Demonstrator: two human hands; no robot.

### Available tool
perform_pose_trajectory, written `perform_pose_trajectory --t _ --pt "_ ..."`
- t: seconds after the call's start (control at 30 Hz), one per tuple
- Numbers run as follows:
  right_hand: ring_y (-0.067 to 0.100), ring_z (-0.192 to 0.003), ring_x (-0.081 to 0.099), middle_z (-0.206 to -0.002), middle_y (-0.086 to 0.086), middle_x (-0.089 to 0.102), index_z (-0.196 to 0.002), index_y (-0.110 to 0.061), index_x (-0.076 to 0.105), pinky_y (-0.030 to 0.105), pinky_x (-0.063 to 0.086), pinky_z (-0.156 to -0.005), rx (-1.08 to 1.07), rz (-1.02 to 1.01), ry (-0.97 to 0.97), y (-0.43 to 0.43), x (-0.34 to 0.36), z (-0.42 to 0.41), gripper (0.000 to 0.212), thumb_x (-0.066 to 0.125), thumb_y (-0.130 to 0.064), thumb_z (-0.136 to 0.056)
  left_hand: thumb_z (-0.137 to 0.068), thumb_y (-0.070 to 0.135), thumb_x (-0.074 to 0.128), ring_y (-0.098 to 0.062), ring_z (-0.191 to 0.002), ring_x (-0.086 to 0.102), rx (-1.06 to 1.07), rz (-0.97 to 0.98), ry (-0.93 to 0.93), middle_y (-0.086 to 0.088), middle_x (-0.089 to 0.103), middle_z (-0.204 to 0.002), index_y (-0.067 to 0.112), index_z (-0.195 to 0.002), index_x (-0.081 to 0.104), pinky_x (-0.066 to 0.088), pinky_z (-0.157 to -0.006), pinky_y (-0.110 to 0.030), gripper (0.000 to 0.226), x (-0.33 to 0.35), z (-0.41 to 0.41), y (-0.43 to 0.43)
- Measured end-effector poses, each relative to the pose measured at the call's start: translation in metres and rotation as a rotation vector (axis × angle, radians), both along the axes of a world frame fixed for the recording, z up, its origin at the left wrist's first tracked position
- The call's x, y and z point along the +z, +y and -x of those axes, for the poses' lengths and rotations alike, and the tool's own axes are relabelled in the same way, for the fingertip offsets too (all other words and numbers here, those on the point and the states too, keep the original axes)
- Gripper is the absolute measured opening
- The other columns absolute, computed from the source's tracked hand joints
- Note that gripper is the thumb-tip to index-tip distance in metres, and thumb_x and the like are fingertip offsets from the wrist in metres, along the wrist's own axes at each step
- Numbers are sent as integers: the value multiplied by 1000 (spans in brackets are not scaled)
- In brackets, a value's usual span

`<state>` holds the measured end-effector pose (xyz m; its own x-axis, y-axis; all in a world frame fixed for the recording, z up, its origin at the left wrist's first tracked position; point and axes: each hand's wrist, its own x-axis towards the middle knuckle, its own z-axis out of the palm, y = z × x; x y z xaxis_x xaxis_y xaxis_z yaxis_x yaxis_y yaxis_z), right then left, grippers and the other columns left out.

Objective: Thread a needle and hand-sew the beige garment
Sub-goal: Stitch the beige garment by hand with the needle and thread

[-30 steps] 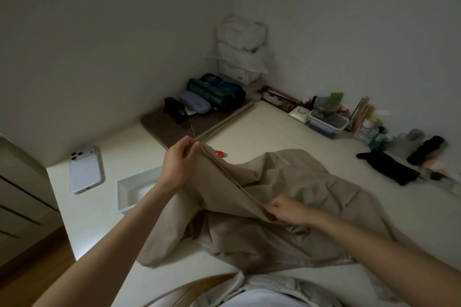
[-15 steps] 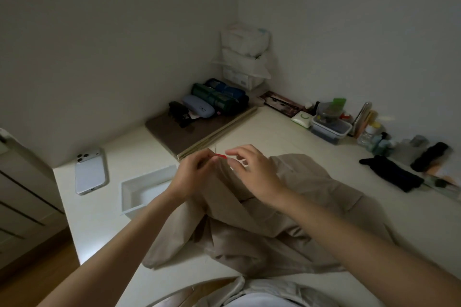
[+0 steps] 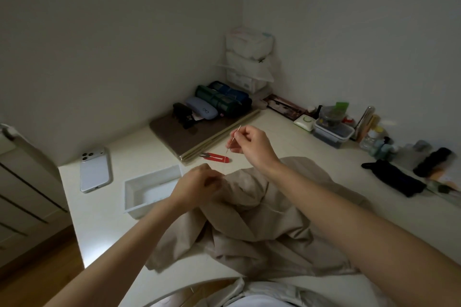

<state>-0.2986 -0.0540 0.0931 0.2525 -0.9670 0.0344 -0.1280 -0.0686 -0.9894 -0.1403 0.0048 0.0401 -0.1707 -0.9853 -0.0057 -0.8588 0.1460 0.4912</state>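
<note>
Now the right hand (image 3: 252, 147) pinches the thin silver needle (image 3: 234, 139) above the crumpled beige cloth garment (image 3: 249, 232), the left hand (image 3: 199, 184) grips its fold. Mid-stitch I'd judge, seam unfinished (thread too fine to see)

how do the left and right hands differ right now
The right hand is held up, beyond the beige garment, while the left hand sits low on the garment's near edge. The right hand pinches a thin, tilted needle at its fingertips; the left hand grips a bunched fold of the garment. Both have curled fingers and both are holding something.
</note>
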Motion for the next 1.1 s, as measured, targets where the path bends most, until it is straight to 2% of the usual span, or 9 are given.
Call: perform_pose_trajectory --t 0.07,0.2,0.3,0.47,0.53,0.67,0.8,0.93,1.1 --pt "13 -84 66 -86 4 66 -96 -11 53 22 55 -76 -9 -29 -3 -5 2 -1 16 38 -11 -101 -90 14 56 -14 -111 48 3 -94 78 3 49 -115 22 -120 63 44 -96 -26 31 3 0 -1" --pt "14 -85 66 -85 4 66 -102 -9 50 25 54 -82 -28 -45 -3 -14 3 1 16 34 -13 -103 -81 19 54 -11 -112 57 42 -227 647 0 60 -124 16 -108 68 48 -95 -22 30 26 8 1" --pt "16 -88 65 -81 1 65 -102 -9 49 31 50 -91 -62 -22 110 -22 -4 4 17 33 -14 -103 -92 9 54 -24 -98 64 12 -274 951 -23 65 -111 2 -98 66 50 -94 -31 15 41 13 5" --pt "12 -81 60 -88 6 65 -105 -6 50 18 47 -70 -119 -65 316 -25 -24 16 19 33 -14 -102 -89 22 58 -22 -72 60 16 -177 1106 -10 58 -70 9 -84 65 52 -72 -28 16 59 17 9" --pt "12 -79 59 -93 10 65 -103 -6 50 12 40 -59 -109 -56 369 -25 -32 23 17 34 -13 -102 -90 21 53 -15 -58 54 33 -125 1143 -8 50 -62 7 -84 64 49 -62 -20 18 67 18 11" --pt "11 -74 56 -84 8 62 -98 -6 48 18 45 -69 -101 -11 433 -26 -38 34 17 32 -11 -102 -93 23 54 -8 -42 30 5 -78 1201 1 35 -53 4 -86 61 37 -43 -13 21 82 20 13" --pt "12 -70 54 -77 -1 52 -101 -9 47 25 50 -72 -105 9 382 -25 -27 30 20 28 -14 -103 -97 10 44 -12 -46 20 61 -45 1061 -6 25 -58 4 -85 61 38 -44 -6 22 88 21 12" --pt "8 -63 45 -77 -5 48 -104 -15 50 20 39 -58 -12 65 353 -11 -7 19 21 31 -21 -103 -98 10 45 -18 -51 18 117 -72 908 -10 27 -62 3 -87 64 36 -43 -6 23 86 22 9" --pt "5 -57 38 -64 -6 37 -108 -16 56 18 35 -57 224 -81 179 4 10 9 35 30 -40 -102 -97 17 48 -5 -42 28 144 -95 783 4 41 -50 9 -84 66 28 -43 -11 24 79 20 3"
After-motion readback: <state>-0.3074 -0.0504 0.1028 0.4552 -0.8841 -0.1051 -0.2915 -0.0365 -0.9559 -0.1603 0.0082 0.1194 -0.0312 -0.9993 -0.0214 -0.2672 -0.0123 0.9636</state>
